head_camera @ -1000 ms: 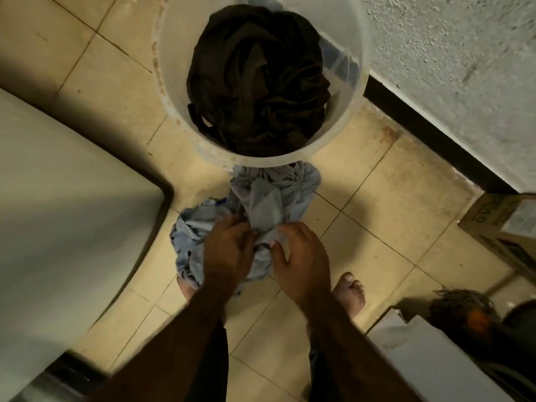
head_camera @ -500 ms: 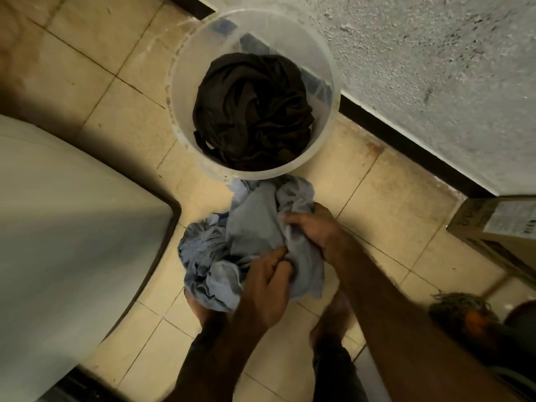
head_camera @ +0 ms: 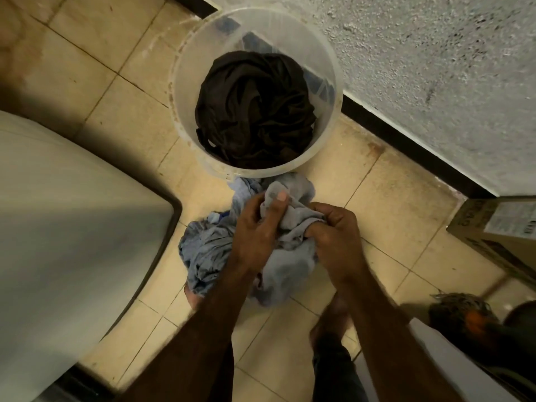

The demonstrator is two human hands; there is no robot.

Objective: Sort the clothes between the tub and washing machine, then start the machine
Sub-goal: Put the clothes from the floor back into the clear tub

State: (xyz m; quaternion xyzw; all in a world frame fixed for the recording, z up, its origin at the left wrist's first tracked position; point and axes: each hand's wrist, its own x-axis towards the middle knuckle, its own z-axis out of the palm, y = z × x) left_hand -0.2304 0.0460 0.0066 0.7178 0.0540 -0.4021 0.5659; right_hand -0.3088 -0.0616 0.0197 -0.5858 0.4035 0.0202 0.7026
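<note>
Left hand (head_camera: pixel 255 227) and right hand (head_camera: pixel 333 236) each clutch a crumpled pale blue garment (head_camera: pixel 203 250) over the tiled floor (head_camera: pixel 391 198), just before a clear tub (head_camera: pixel 185 68) of dark clothes (head_camera: pixel 255 111). The bundle seems to stretch lengthwise from tub toward the person. Washing machine (head_camera: pixel 72 213) at left.

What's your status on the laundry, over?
The left hand and right hand grip the blue-grey garment before the tub. Inside it, dark clothes. To the left, washing machine; nothing between.
</note>
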